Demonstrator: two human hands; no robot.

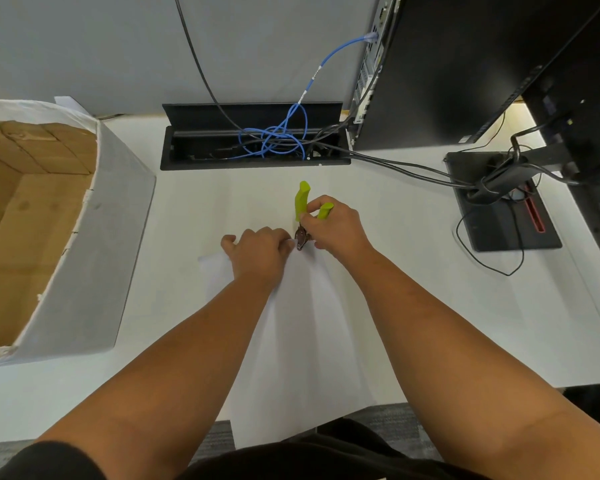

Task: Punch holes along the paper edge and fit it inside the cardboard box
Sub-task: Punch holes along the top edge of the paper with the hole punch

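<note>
A long white paper sheet [302,341] lies on the white desk and hangs over its near edge. My left hand [260,254] pinches the sheet's far edge with curled fingers. My right hand [333,226] grips a hole punch with lime-green handles [302,200]; its dark metal head [301,239] bites the paper's far edge, right beside my left fingertips. The open cardboard box [84,244], white outside and brown inside, stands at the left of the desk.
A black cable tray [253,140] with tangled blue and black cables is sunk into the desk behind the paper. A black computer tower [430,71] and a monitor stand base [499,202] with loose cables occupy the right side.
</note>
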